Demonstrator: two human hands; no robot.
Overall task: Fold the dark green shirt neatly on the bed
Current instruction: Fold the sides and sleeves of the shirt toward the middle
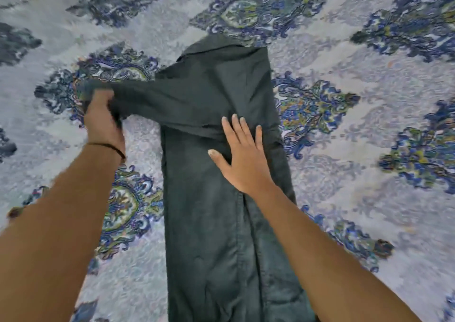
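The dark green shirt [211,223] lies lengthwise on the bed as a narrow strip, collar at the far end and its sides folded in. One sleeve stretches out to the left across the shirt's upper part. My left hand [103,119] grips the cuff end of that sleeve, lifted slightly above the bedspread. My right hand [241,154] rests flat with fingers spread on the shirt's middle, just below where the sleeve crosses, pressing the cloth down.
The bedspread [344,174] is pale grey with blue and green paisley medallions and surrounds the shirt on all sides. A dark thread band circles my left wrist [108,147]. A strip of floor or bed edge shows at the top left.
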